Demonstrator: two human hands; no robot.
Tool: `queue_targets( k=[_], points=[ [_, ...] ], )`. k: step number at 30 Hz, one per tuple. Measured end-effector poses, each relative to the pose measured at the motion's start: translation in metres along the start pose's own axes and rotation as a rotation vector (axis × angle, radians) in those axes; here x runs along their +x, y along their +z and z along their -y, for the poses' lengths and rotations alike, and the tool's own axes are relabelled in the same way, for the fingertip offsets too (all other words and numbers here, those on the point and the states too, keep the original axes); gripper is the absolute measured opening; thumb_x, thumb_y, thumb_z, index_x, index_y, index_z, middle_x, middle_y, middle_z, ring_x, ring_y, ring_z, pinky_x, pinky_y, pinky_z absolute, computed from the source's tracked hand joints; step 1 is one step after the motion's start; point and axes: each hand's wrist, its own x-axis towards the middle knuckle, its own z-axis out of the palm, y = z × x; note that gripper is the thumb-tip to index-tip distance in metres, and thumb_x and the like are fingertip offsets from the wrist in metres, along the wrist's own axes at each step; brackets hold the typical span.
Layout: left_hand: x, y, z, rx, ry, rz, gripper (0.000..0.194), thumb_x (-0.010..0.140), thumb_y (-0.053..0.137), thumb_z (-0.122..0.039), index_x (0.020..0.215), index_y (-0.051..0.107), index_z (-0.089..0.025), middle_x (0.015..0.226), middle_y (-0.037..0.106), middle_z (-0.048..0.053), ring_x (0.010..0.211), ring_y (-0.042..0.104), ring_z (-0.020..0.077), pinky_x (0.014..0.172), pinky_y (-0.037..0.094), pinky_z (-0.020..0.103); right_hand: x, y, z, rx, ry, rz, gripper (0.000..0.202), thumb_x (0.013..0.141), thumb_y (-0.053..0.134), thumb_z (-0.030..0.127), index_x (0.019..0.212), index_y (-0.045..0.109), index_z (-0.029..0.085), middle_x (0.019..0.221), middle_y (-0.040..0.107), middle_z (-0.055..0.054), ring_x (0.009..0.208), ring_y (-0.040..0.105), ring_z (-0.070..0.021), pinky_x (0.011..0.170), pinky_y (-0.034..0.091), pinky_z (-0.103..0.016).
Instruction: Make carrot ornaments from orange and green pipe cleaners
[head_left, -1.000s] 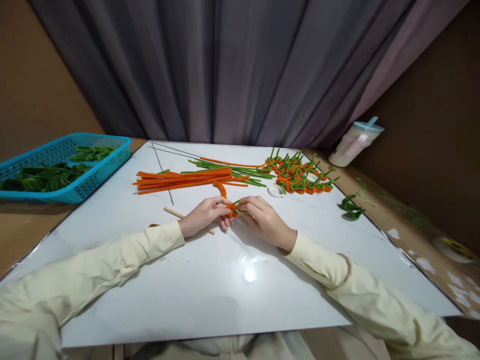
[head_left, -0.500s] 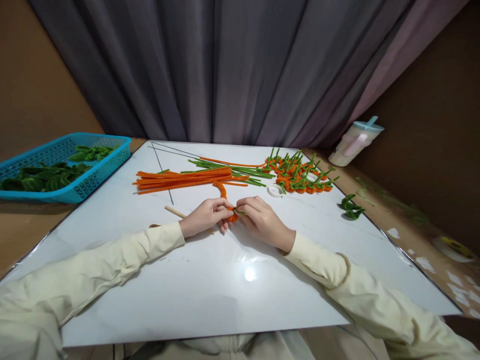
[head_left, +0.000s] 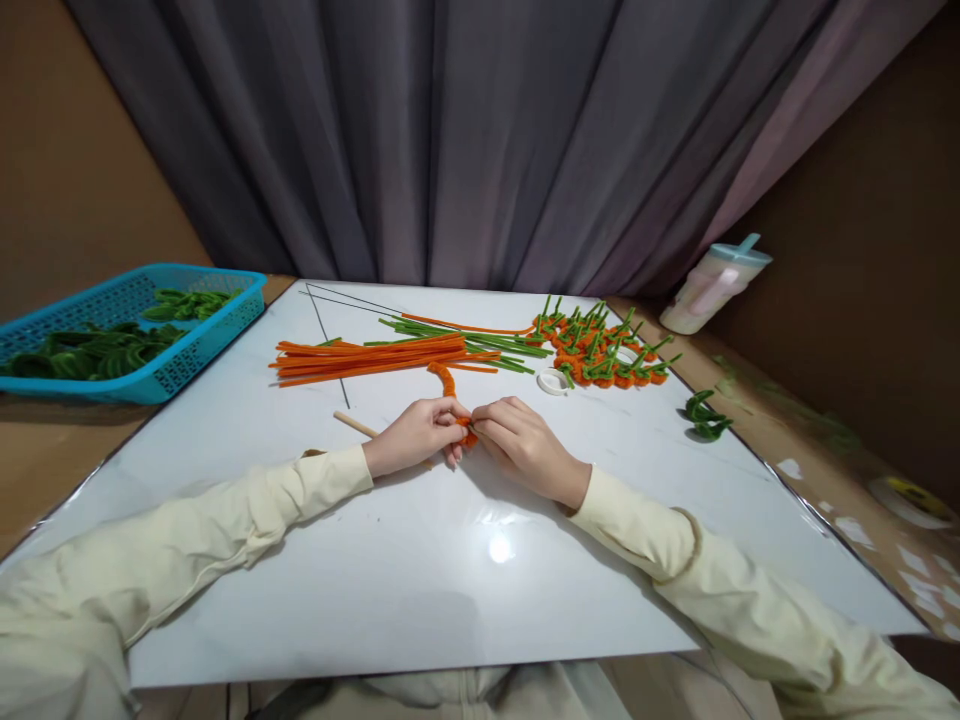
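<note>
Both hands near centre frame, fingertips almost meeting. Left hand point(head_left: 420, 432): fingers curled in, thumb and fingertips pinching a small orange chenille piece point(head_left: 470, 439), which sits at frame centre, partly hidden. Right hand point(head_left: 529, 447): fingers bent, tips pinched together at the piece's right side; exact grip obscured. Orange curl point(head_left: 442, 378) rises just behind left fingers. Wooden dowel point(head_left: 355, 424) lies partly under left hand. Above, left of centre: orange pipe-cleaner bundle point(head_left: 367, 358). Upper right of centre: clustered orange-and-green pieces point(head_left: 600, 350).

Orange pc point(head_left: 470, 438) part-hidden btwn L grip point(head_left: 415, 437) & R grip point(head_left: 529, 450)
</note>
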Motion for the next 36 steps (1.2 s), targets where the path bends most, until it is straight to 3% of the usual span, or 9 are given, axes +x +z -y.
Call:
queue_targets(
  k=[10, 16, 25, 31, 36],
  points=[
    [-0.0002, -0.0013, -0.0021, -0.051, -0.010, 0.001, 0.017, 0.075, 0.060, -0.022, 0.087, 0.053, -0.012, 0.055, 0.063, -0.001, 0.050, 0.060, 0.0110, 0.056, 0.048, 0.023, -0.0004, 0.0004, -0.0001, 0.066, 0.105, -0.068, 0.016, 0.088, 0.039, 0.009, 0.088, 0.052, 0.018, 0.089, 0.062, -0.008, 0.078, 0.052, -0.0168, 0.072, 0.046, -0.032],
    [-0.0013, 0.0003, -0.0029, -0.019, 0.002, -0.013, 0.009, 0.074, 0.056, -0.016, 0.082, 0.053, -0.013, 0.053, 0.061, -0.002, 0.047, 0.059, 0.0101, 0.053, 0.047, 0.022, -0.0006, 0.0009, 0.0021, 0.057, 0.047, -0.033, 0.018, 0.088, 0.037, 0.009, 0.090, 0.053, 0.017, 0.088, 0.061, -0.010, 0.078, 0.052, -0.0182, 0.070, 0.045, -0.033],
    [-0.0024, 0.0025, -0.0057, -0.022, 0.019, -0.038, 0.013, 0.070, 0.058, -0.016, 0.083, 0.055, -0.012, 0.052, 0.059, -0.003, 0.049, 0.058, 0.0102, 0.054, 0.048, 0.022, 0.0036, -0.0038, 0.0090, -0.068, -0.089, 0.075, 0.026, 0.092, 0.031, 0.012, 0.081, 0.054, 0.015, 0.081, 0.060, -0.010, 0.075, 0.052, -0.0183, 0.069, 0.043, -0.034],
    [-0.0007, 0.0022, -0.0025, -0.031, 0.008, -0.059, 0.017, 0.075, 0.056, -0.017, 0.091, 0.052, -0.012, 0.056, 0.061, -0.002, 0.051, 0.061, 0.0117, 0.057, 0.049, 0.024, 0.0010, -0.0009, 0.0047, 0.067, 0.115, -0.062, 0.014, 0.087, 0.040, 0.010, 0.086, 0.052, 0.017, 0.089, 0.061, -0.009, 0.083, 0.053, -0.0185, 0.071, 0.043, -0.034],
    [-0.0001, 0.0045, -0.0008, 0.010, 0.012, -0.090, 0.016, 0.076, 0.052, -0.013, 0.092, 0.051, -0.012, 0.056, 0.059, -0.003, 0.051, 0.060, 0.0109, 0.057, 0.048, 0.023, 0.0006, 0.0039, 0.0074, 0.171, 0.204, -0.098, 0.015, 0.086, 0.041, 0.008, 0.084, 0.051, 0.018, 0.087, 0.062, -0.008, 0.083, 0.054, -0.0186, 0.072, 0.043, -0.034]
  ],
)
